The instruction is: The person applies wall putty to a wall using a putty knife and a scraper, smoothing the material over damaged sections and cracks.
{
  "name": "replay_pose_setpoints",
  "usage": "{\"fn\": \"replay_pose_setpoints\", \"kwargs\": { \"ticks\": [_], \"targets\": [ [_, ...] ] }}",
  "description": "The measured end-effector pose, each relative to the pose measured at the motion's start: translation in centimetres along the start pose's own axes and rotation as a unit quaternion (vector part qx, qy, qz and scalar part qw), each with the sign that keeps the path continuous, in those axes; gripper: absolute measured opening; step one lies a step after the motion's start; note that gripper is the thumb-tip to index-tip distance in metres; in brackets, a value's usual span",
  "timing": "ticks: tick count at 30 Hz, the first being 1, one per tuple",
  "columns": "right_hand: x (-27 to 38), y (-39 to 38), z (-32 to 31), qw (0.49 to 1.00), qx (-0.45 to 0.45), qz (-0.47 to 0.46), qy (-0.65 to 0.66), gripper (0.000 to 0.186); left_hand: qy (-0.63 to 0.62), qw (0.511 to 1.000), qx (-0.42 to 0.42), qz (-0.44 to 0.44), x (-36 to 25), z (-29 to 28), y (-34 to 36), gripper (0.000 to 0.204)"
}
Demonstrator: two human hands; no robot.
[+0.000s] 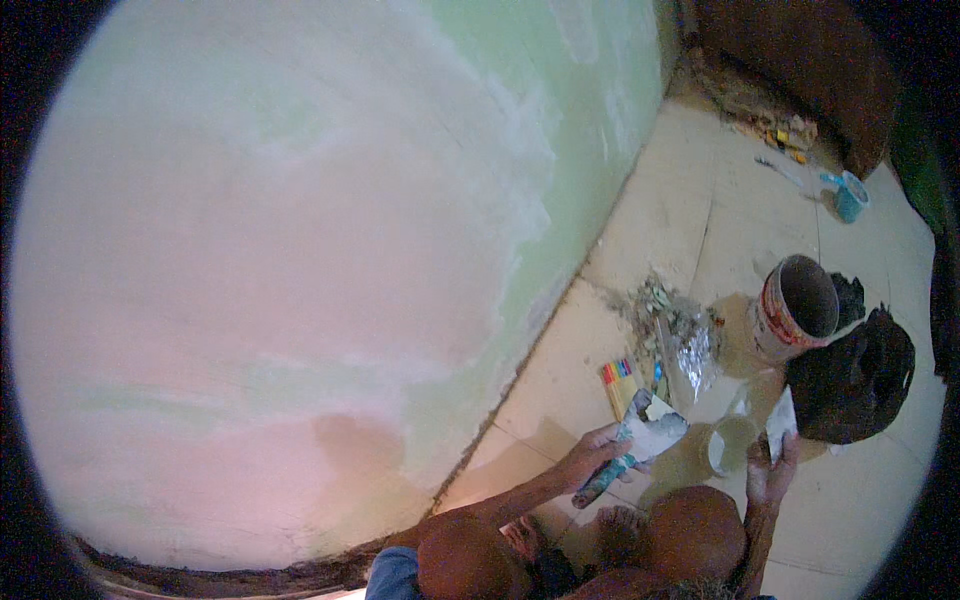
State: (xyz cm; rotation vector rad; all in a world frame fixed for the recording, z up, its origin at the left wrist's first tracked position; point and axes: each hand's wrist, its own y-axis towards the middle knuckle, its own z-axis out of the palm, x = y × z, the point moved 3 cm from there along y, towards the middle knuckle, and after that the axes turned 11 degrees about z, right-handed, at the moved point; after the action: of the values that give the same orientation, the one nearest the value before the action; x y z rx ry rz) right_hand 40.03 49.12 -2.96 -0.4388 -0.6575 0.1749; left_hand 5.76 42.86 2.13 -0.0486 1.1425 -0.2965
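My left hand [598, 450] is closed round a putty knife [660, 436] with a worn teal handle. Whitish paste covers its blade, which points up and to the right. A thin white flat piece [782, 415] stands upright in my right hand [770, 472], pinched between the fingers; I cannot tell its kind. Between the two hands, a pale round tub [728, 446] rests on the floor. On the left rises a wall [350, 250], green with broad smears of white and pinkish coating.
An open bucket [772, 328] stands beside a black bag [860, 380] at right. Loose debris [660, 305], crumpled foil [697, 360] and a box with coloured stripes [618, 385] lie near the wall. Farther off are a blue cup [851, 200] and a rubble heap [770, 125].
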Motion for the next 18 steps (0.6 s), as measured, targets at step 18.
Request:
{"fn": "replay_pose_setpoints", "kwargs": {
  "ticks": [18],
  "targets": [
    [13.7,-0.9,40.9,0.881,0.401,-0.144,-0.204,0.025,-0.016,0.978,-0.044,0.203,-22.6,7.4,-3.8,0.044]
  ]
}}
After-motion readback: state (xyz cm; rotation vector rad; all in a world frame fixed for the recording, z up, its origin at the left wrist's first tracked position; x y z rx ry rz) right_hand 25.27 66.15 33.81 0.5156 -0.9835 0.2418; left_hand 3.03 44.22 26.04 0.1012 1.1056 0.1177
